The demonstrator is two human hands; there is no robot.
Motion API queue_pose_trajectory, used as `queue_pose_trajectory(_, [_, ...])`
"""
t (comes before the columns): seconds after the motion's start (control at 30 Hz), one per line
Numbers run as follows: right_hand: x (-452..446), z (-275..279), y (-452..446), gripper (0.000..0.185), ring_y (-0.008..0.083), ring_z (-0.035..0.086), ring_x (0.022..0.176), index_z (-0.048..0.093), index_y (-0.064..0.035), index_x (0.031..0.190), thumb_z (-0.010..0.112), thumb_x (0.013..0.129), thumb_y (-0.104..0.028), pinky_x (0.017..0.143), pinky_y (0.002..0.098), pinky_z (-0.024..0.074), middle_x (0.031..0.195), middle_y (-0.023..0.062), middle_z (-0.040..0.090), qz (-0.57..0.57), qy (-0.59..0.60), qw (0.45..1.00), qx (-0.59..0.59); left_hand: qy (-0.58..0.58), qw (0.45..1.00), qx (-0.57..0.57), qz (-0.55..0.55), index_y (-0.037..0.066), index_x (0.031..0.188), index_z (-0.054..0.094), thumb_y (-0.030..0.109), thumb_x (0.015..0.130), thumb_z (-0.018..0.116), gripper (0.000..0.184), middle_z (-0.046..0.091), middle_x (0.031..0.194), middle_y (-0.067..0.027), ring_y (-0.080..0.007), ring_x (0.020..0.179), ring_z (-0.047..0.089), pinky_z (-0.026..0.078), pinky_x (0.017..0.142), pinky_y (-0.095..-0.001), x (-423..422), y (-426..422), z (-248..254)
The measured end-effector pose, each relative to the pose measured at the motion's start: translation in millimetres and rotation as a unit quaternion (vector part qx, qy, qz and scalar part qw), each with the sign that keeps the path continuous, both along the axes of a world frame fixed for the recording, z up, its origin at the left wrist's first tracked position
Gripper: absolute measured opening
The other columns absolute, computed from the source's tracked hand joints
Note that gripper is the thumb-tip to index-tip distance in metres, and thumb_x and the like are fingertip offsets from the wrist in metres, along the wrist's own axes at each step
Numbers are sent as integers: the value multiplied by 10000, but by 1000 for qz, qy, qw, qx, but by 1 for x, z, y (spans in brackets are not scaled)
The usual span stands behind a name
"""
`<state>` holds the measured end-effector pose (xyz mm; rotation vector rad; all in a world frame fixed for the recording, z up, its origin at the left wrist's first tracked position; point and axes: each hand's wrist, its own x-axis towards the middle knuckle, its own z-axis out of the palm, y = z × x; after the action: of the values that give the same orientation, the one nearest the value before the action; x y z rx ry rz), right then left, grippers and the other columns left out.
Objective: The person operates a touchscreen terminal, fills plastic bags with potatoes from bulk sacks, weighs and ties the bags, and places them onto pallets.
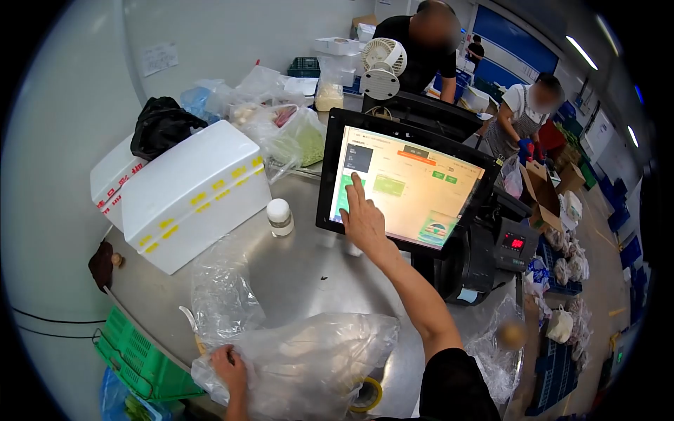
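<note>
A broad, grey metal surface carries most of the things; at its left stands a large, white, oblong foam box with yellow marks along its side, a black plastic bag resting partly on its top; a wide, black-framed touchscreen monitor stands near the middle of the surface, its lit display showing pale orange, dark grey and green panels; a large, clear, crumpled plastic bag lies at the near side of the surface, in front of the monitor; a green, slatted plastic crate sits lower, beyond the surface's left edge.

The right hand is before the left part of the display, empty, fingers apart and index finger stretched towards the dark grey panel; whether the fingertip presses the glass cannot be told; the left hand lies on the left end of the clear bag, fingers bent, and I cannot tell whether they pinch the film or merely rest on it.

A small, white-capped bottle stands upright between the foam box and the monitor; a yellow-edged, round tape roll lies partly covered by the clear bag.
</note>
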<state>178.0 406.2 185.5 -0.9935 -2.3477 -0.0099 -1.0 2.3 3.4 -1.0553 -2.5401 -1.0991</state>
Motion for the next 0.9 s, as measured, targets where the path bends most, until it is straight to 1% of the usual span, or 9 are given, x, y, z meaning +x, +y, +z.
queue_pose_trajectory(0.1, [-3,-6,23,528,389,606,730,345,-9,1236,611,798,-136,597,462,523,1435,191,266,-36,-35,999,-20,0,1000,7,0,21,868,589,20,735,541,142,580,849,-127,-305,826,513,396,775,-390,0,1,2])
queue_pose_trajectory(0.2, [-6,-9,22,494,364,598,678,367,-11,1211,604,799,-148,544,430,519,1435,164,288,-35,-39,999,9,-12,1000,13,0,20,869,589,19,734,541,143,580,849,-129,-307,825,511,397,773,-390,1,1,1])
queue_pose_trajectory(0.3, [-8,-6,-2,479,332,602,652,394,-9,1183,616,781,-146,523,406,518,1432,156,298,1,-33,998,52,-21,1000,12,2,19,869,587,20,735,540,142,576,844,-133,-310,822,508,399,765,-391,0,1,-2])
queue_pose_trajectory(0.43, [-9,-13,-22,538,295,579,634,402,6,1192,657,741,-139,516,369,508,1414,182,315,33,-44,997,58,-31,999,12,7,18,868,585,20,736,538,140,569,834,-134,-311,814,506,403,751,-388,2,1,-3])
queue_pose_trajectory(0.53, [-7,-16,-24,537,304,584,647,401,6,1194,654,744,-139,523,377,510,1417,185,311,38,-45,997,50,-22,1000,10,5,14,874,585,11,744,541,137,567,827,-136,-305,803,513,407,746,-377,1,2,1])
queue_pose_trajectory(0.73, [-5,-2,3,535,337,605,704,381,-5,1217,636,770,-150,550,412,525,1442,162,275,-11,-53,998,24,-23,1000,6,7,15,869,586,13,743,536,136,568,826,-132,-302,806,510,405,744,-383,1,2,0])
queue_pose_trajectory(0.77, [-5,-5,13,478,342,605,664,394,-12,1191,614,789,-147,507,414,515,1433,149,302,-27,-22,999,42,-23,1000,6,7,18,865,586,18,741,533,135,568,826,-129,-302,807,508,404,741,-387,1,2,0])
queue_pose_trajectory(0.8, [-4,-6,24,480,345,605,656,397,-13,1193,616,784,-140,498,415,512,1432,148,304,-54,-30,998,14,-21,1000,2,7,18,864,587,18,742,533,134,569,825,-129,-302,807,507,403,741,-387,1,2,-1])
queue_pose_trajectory(0.9, [-5,-6,23,512,336,605,655,385,-13,1214,622,781,-151,508,406,518,1439,144,291,-33,-41,998,27,-19,1000,-3,9,16,869,586,10,741,537,137,567,829,-130,-298,808,512,405,744,-379,-2,1,-2])
